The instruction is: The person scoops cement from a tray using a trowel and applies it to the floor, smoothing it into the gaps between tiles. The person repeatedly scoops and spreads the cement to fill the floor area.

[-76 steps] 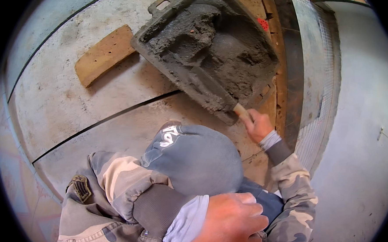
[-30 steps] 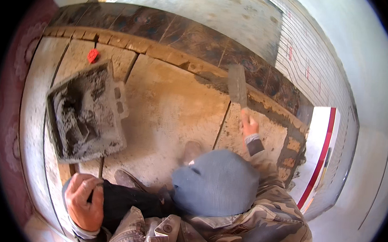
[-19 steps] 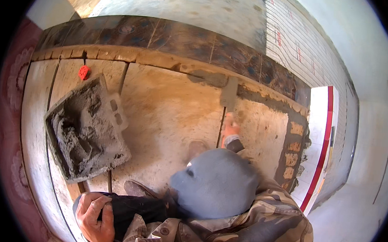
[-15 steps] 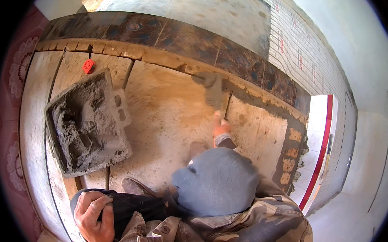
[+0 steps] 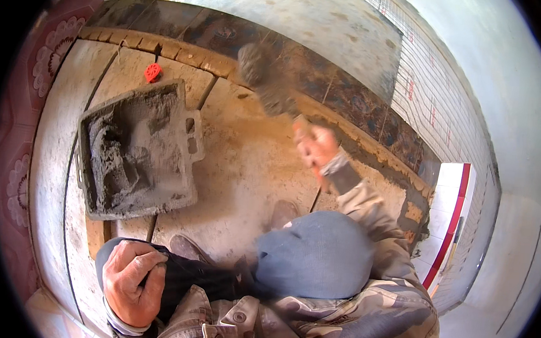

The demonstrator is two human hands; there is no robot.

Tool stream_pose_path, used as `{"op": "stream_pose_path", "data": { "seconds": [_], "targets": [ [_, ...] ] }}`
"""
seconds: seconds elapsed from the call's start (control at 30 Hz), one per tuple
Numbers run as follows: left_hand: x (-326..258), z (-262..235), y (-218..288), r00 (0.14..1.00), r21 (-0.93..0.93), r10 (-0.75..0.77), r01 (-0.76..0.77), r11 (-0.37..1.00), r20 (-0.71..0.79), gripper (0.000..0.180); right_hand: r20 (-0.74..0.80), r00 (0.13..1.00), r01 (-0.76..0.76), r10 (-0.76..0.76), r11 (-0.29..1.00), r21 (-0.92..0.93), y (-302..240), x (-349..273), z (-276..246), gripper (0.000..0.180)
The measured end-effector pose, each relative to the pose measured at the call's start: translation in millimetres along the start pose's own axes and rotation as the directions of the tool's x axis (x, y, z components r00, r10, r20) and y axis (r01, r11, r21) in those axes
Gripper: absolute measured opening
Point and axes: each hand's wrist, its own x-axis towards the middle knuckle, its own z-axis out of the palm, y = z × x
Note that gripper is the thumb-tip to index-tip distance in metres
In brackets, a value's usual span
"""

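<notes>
My right hand [image 5: 316, 147], smeared by motion, is closed around the orange handle of a trowel [image 5: 297, 126]. Grey mortar [image 5: 255, 64] covers the trowel's blade, which is raised near the far brick edge and the dark tiles. My left hand [image 5: 135, 281] rests on my left knee with its fingers curled and nothing visible in them. Ahead of that knee stands a shallow black tub [image 5: 191, 188], tilted in the picture, with wet mortar [image 5: 115, 161] heaped mostly in its left part. Neither hand touches the tub.
Dark marbled tiles [image 5: 229, 32] run along the far brick edge [image 5: 197, 57]. A red reel [image 5: 153, 72] lies behind the tub. Mortar-covered bricks [image 5: 412, 212] border the boards [image 5: 241, 143] on the right, beside white and red tiles [image 5: 449, 209]. Pink patterned tiles [image 5: 14, 149] line the left.
My right hand has lifted the trowel from the mortar along the brick edge and swung its blade up and left. My left hand stays on the knee; the view has shifted slightly.
</notes>
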Motion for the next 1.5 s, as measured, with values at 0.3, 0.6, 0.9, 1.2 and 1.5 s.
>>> {"op": "stream_pose_path", "data": {
  "seconds": [0.3, 0.6, 0.9, 1.2, 1.5],
  "targets": [
    [-0.1, -0.4, 1.0, 1.000, -0.007, 0.019, -0.019, 1.000, -0.022, 0.016, -0.108, 0.832, -0.022, -0.544, 0.162, -0.986, 3.8, -32.9, -161.4, 0.044],
    [12.4, 10.2, 5.2, 1.000, 0.017, 0.020, -0.020, 1.000, 0.007, 0.015, -0.512, 0.721, -0.061, -0.467, 0.693, -0.718, 121.5, -61.5, -175.4, 0.045],
    [2.2, 0.1, 10.3, 0.999, 0.049, 0.012, -0.015, 0.999, 0.046, 0.015, -0.748, 0.571, 0.020, 0.338, 0.905, 0.424, 197.9, -46.7, -51.6, 0.051],
    [6.6, 4.4, 0.9, 0.995, -0.039, 0.095, -0.093, 0.995, 0.036, 0.015, -0.578, 0.816, -0.059, -0.001, 0.995, -0.085, 201.7, 60.3, -11.5, 0.054],
    [-1.5, -1.0, -9.1, 0.992, -0.028, 0.125, -0.126, 0.992, -0.010, 0.019, -0.023, 0.999, -0.039, 0.040, 0.999, 0.032, 39.5, 27.2, 12.9, 0.048]
  ]
}}
